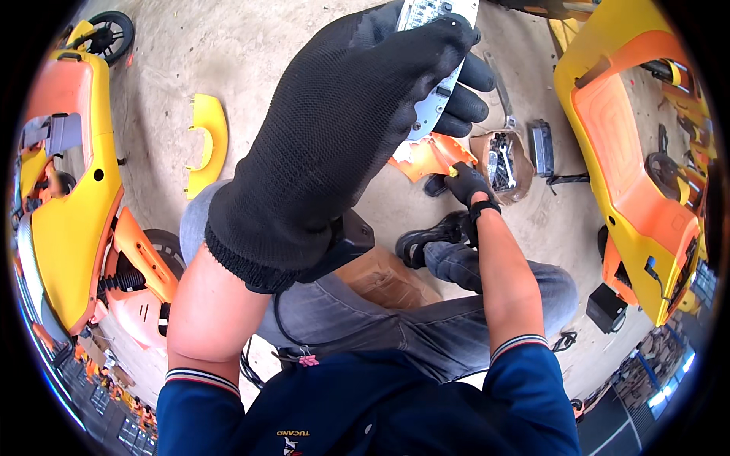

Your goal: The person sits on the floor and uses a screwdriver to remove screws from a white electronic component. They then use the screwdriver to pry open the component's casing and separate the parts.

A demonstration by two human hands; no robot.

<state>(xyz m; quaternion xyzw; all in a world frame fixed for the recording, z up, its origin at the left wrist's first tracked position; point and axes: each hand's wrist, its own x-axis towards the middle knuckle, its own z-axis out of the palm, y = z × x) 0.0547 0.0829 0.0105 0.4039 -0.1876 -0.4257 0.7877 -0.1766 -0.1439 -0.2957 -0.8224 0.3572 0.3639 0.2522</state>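
Close to the camera, my left hand [342, 114], in a black knit glove, is closed around a pale, narrow circuit board [428, 115] with a rounded lower end. Small components show at its upper end; the fingers hide its middle. Farther down, my right hand [469, 185], also gloved in black, is beside an orange plastic panel [423, 157] near the ground. Its fingers are closed, and a small yellow piece [453, 172] shows at their tips, too small to name. A black strap circles the right wrist.
Right of my right hand stands an open bag or box [520, 169] holding a wrench [507, 165] and small dark parts. A black block [541, 148] lies beside it. A curved yellow panel [207, 144] lies left. Yellow-orange scooter bodies flank me, left [72, 235] and right [578, 91].
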